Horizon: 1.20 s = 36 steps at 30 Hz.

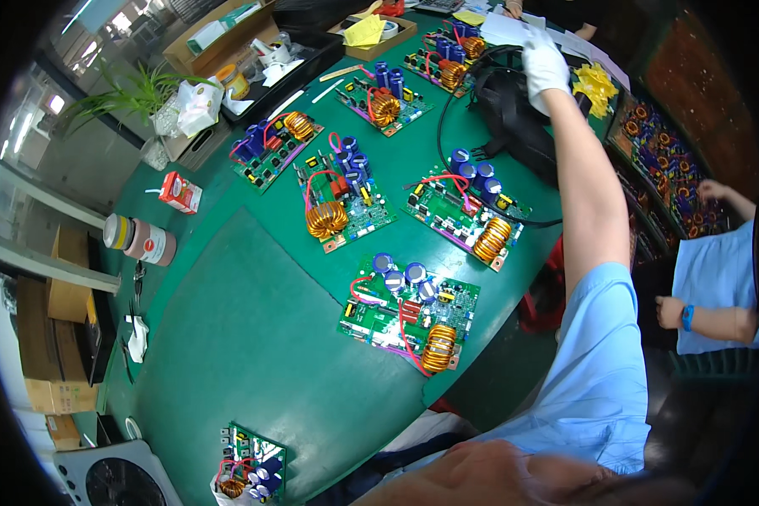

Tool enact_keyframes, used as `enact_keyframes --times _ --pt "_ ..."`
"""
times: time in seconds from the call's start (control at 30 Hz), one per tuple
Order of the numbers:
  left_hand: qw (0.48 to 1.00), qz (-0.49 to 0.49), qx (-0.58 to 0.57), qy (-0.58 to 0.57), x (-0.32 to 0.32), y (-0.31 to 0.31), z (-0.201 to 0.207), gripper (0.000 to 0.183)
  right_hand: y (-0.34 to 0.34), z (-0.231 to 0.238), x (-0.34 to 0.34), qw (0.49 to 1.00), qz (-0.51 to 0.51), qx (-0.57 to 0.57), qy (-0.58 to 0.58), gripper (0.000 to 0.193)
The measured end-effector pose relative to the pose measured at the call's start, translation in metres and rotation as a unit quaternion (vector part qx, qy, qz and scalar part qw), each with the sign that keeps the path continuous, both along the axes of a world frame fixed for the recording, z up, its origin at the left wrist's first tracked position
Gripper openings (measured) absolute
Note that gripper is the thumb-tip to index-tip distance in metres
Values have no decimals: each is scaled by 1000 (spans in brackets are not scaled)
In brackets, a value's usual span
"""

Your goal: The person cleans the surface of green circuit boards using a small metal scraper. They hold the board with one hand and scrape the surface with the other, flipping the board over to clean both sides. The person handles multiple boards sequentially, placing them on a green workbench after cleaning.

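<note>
My right arm, in a light blue sleeve, stretches to the far right. My right hand (546,67), in a white glove, is over the near edge of white papers (502,29), beside a black bag (510,118). Its fingers look stretched out, with nothing visible in them. At the lower left edge, a bit of white glove, my left hand (224,496), is at the corner of a tilted circuit board (249,443). This board carries blue capacitors and a copper coil; most of that hand is cut off or hidden behind it.
Several similar boards, one nearest me (409,312), stand across the green table (219,337). A red drink carton (180,193), bottle (149,244) and plant (135,97) line the left side. A fan (118,476) sits lower left. Another person's arm (717,320) shows at right.
</note>
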<state>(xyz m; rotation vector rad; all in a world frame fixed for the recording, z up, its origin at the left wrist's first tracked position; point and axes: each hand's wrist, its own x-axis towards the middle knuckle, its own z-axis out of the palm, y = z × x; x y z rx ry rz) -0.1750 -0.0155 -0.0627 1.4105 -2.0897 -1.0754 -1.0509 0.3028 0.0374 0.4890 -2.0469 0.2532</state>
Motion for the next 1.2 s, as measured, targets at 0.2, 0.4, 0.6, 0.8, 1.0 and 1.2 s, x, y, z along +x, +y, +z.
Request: enact_keyframes --times 0.2,0.4,0.6,0.8,1.0,1.2 --pt "999 -24 -33 -15 4 -15 13 59 -113 28 144 976 202 34 71 23" --pt "997 -14 -69 -12 43 -15 31 59 -159 36 302 856 507 -77 70 24" --pt "997 20 -75 -3 120 -4 23 59 -175 28 453 691 635 -52 -342 42" --pt "983 -65 -169 -37 121 4 34 52 -214 -1 580 581 718 -7 -384 47" --pt "978 -119 -172 17 134 -10 39 47 -258 -6 680 538 726 -11 -429 43" --pt "972 -161 -128 114 153 -24 45 56 -283 -11 732 520 682 -4 -515 31"
